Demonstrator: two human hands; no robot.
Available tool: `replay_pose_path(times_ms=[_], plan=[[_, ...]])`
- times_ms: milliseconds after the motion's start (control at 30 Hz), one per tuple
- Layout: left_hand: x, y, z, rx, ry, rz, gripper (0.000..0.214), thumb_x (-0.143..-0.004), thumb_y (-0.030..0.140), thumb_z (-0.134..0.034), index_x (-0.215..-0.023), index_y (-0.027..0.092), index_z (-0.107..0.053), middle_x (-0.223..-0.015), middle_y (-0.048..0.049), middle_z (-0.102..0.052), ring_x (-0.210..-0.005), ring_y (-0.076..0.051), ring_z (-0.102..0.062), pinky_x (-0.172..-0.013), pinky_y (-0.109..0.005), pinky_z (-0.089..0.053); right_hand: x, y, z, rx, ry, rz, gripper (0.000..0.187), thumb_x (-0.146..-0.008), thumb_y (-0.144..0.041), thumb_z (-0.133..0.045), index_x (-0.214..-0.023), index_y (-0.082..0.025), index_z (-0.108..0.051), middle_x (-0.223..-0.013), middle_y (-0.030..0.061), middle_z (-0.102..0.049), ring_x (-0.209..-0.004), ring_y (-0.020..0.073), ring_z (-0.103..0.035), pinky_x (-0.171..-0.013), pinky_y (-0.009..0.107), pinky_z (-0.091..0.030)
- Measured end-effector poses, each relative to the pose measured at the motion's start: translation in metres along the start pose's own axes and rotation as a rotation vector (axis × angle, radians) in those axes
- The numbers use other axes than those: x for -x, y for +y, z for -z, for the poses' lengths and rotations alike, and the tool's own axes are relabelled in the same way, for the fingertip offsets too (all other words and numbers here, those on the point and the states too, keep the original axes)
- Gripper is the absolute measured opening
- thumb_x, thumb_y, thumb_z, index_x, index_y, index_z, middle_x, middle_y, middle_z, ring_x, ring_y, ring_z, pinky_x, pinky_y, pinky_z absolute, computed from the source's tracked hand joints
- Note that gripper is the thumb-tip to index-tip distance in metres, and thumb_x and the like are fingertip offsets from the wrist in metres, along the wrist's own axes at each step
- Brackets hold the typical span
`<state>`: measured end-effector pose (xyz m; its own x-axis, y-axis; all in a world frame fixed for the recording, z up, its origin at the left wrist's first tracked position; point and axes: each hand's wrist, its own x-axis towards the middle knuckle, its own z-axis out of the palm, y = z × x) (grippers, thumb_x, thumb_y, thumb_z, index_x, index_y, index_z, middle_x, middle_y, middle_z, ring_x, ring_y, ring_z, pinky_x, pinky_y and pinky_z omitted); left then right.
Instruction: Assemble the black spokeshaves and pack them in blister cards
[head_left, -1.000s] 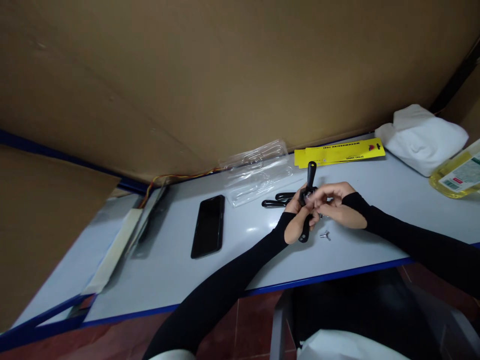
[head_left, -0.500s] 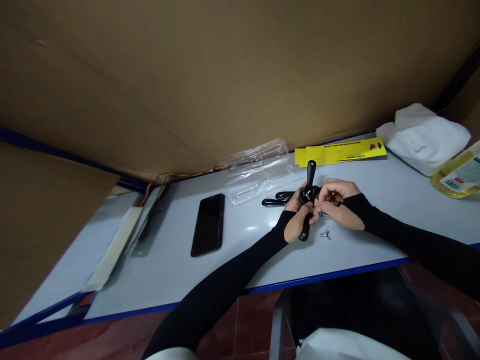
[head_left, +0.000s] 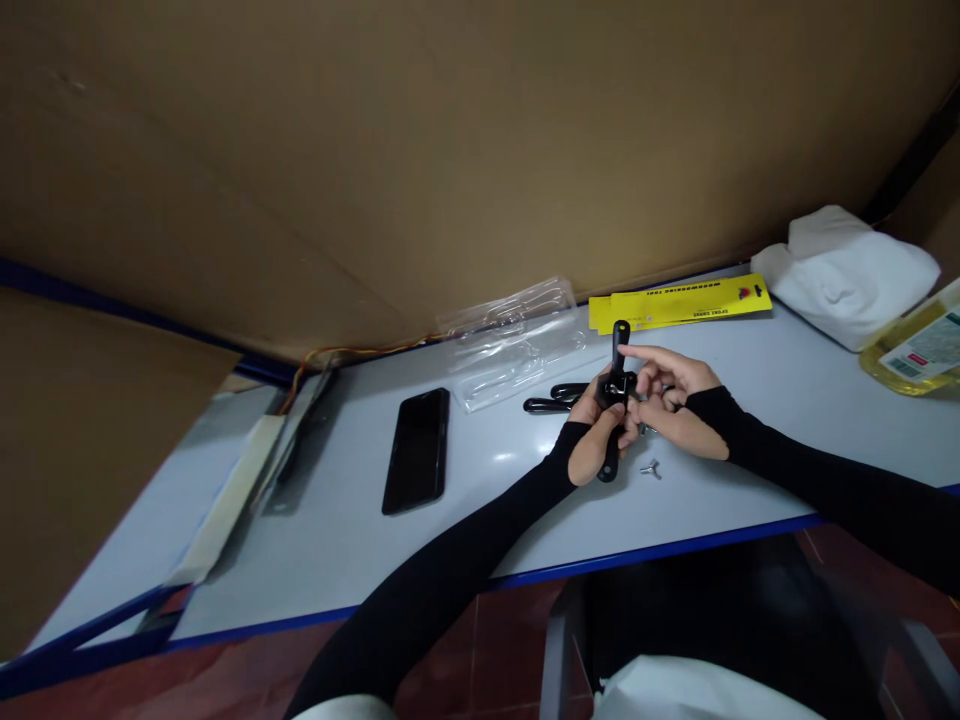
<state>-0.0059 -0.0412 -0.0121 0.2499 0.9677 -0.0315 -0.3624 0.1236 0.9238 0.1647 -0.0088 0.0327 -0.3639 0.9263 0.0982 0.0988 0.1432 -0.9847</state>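
My left hand (head_left: 596, 440) is wrapped round the middle of a black two-handled tool (head_left: 619, 345), held upright above the pale table (head_left: 360, 540). My right hand (head_left: 667, 400) sits against the tool's centre, index finger stretched toward it, the other fingers pinched on a small part I cannot make out. A small silver wing nut (head_left: 649, 467) lies on the table just below my hands. A second black tool piece (head_left: 551, 399) lies flat behind my left hand.
A black phone (head_left: 417, 450) lies left of centre. Clear blister packaging (head_left: 517, 340) and a yellow card (head_left: 679, 300) sit near the cardboard wall (head_left: 450, 150). At the right are a white cloth (head_left: 847, 270) and a yellow liquid bottle (head_left: 915, 350).
My right hand's index finger has stretched out toward the tool's centre; half a second ago the fingers were curled over it. The tool and left hand stay in place.
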Motion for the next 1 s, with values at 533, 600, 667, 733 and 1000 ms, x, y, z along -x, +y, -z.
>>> replay_pose_path(times_ms=[533, 600, 667, 733, 1000], plan=[[-0.0001, -0.0011, 0.0002, 0.019, -0.036, -0.036, 0.083, -0.095, 0.032, -0.069, -0.164, 0.020, -0.024, -0.072, 0.0070, -0.053, -0.048, -0.009, -0.045, -0.044, -0.021, -0.041, -0.0018, -0.0019, 0.0005, -0.076, -0.135, 0.006, 0.018, -0.068, -0.024, -0.064, -0.053, -0.019, -0.056, -0.071, 0.0024, -0.058, -0.063, 0.0124, -0.058, -0.056, 0.026, -0.045], [-0.0009, -0.0018, 0.0009, 0.017, -0.043, -0.037, 0.083, -0.096, 0.032, -0.068, -0.165, 0.020, -0.023, -0.071, 0.0071, -0.053, -0.048, -0.009, -0.046, -0.044, -0.021, -0.041, -0.0017, -0.0018, -0.0006, -0.038, -0.048, -0.002, 0.009, -0.069, -0.024, -0.065, -0.062, -0.018, -0.063, -0.071, 0.0007, -0.057, -0.061, 0.0107, -0.053, -0.053, 0.025, -0.041], [-0.0015, -0.0024, 0.0012, 0.006, -0.044, -0.040, 0.083, -0.096, 0.034, -0.068, -0.165, 0.021, -0.023, -0.073, 0.0066, -0.054, -0.047, -0.009, -0.046, -0.044, -0.021, -0.041, -0.0018, -0.0019, -0.0016, -0.005, 0.006, -0.039, 0.018, -0.068, -0.023, -0.067, -0.084, -0.017, -0.073, -0.073, -0.0015, -0.057, -0.057, 0.0083, -0.047, -0.049, 0.022, -0.036], [-0.0011, -0.0029, 0.0012, -0.008, -0.038, -0.048, 0.085, -0.095, 0.036, -0.069, -0.165, 0.021, -0.024, -0.074, 0.0063, -0.054, -0.046, -0.009, -0.046, -0.043, -0.022, -0.040, -0.0021, -0.0023, -0.0014, -0.008, -0.021, -0.059, 0.032, -0.067, -0.023, -0.070, -0.097, -0.018, -0.076, -0.075, -0.0023, -0.058, -0.056, 0.0075, -0.047, -0.048, 0.021, -0.035], [-0.0005, -0.0017, 0.0005, -0.008, -0.035, -0.041, 0.081, -0.096, 0.033, -0.065, -0.165, 0.018, -0.025, -0.066, 0.0082, -0.051, -0.045, -0.009, -0.044, -0.043, -0.021, -0.038, -0.0018, -0.0039, 0.0022, -0.060, -0.058, 0.001, 0.010, -0.071, -0.022, -0.068, -0.078, -0.017, -0.074, -0.073, 0.0008, -0.060, -0.059, 0.0102, -0.055, -0.053, 0.023, -0.046]])
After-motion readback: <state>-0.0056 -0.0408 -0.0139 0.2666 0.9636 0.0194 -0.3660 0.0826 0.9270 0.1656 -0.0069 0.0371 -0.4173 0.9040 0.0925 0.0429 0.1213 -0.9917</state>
